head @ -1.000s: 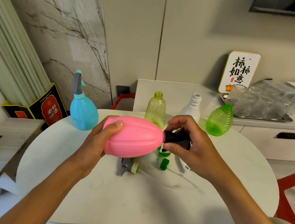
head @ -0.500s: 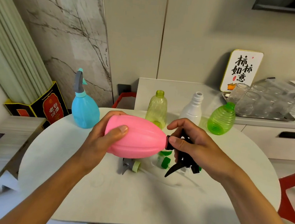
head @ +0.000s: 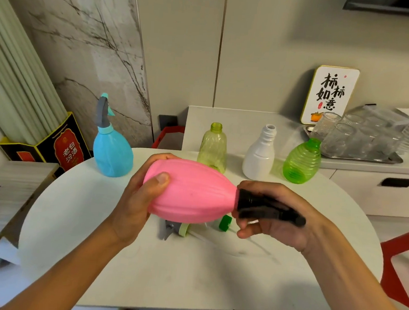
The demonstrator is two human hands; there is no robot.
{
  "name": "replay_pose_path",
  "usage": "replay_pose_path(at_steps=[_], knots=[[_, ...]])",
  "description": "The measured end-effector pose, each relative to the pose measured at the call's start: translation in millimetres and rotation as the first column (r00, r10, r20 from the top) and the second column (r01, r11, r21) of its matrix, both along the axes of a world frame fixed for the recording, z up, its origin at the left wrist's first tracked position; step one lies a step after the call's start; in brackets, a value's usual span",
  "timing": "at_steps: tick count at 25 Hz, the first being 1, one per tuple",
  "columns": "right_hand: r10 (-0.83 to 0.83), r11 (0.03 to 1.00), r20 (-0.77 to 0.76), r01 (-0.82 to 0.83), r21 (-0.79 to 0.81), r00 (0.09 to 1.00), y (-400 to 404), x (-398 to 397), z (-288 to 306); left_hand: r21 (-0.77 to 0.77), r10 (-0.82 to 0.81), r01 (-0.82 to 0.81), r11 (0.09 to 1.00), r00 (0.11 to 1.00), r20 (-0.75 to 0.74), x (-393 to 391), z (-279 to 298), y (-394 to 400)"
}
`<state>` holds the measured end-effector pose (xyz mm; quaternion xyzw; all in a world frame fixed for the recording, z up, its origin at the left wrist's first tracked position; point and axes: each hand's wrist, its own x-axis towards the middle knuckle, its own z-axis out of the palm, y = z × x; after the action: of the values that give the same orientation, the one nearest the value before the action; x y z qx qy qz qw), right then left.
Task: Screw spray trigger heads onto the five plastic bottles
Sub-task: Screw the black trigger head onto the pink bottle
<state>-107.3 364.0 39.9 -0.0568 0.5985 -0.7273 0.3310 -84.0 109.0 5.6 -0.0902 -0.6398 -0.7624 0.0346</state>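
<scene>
Holding a pink bottle [head: 191, 190] sideways above the middle of the round white tabletop [head: 189, 271], a person fits a black trigger head [head: 265, 206] at its neck.

The left hand [head: 139, 198] grasps the bottle's base; the right hand [head: 277, 216] curls around the trigger head. Along the far edge stand a blue bottle [head: 113, 152] wearing its sprayer, then yellow-green [head: 213, 147], white [head: 259, 159] and green [head: 301, 163] bottles, all uncapped.
</scene>
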Motion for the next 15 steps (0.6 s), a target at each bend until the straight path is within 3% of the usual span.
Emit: replay_pose_path(at_steps=[4,7,9,11,15], knots=[[-0.195,0.932,-0.056,0.167,-0.322,0.979,-11,-8,-11,0.224,0.039,-0.092,0.970,0.972,0.232,1,0,6],[-0.234,0.852,-0.083,0.163,-0.497,0.969,-22,-9,-15,0.376,0.008,-0.170,0.911,0.918,0.396,4,-6,14],[-0.271,0.851,-0.154,0.161,-0.499,0.950,-30,-9,-20,0.439,-0.024,-0.198,0.876,0.893,0.450,6,-6,18],[-0.383,0.861,-0.221,0.259,-0.439,0.897,-39,-7,-23,0.442,-0.053,-0.171,0.881,0.891,0.450,7,-5,21],[-0.531,0.804,-0.226,0.402,-0.438,0.817,-49,-6,-26,0.441,-0.073,-0.138,0.887,0.900,0.429,8,-8,27]])
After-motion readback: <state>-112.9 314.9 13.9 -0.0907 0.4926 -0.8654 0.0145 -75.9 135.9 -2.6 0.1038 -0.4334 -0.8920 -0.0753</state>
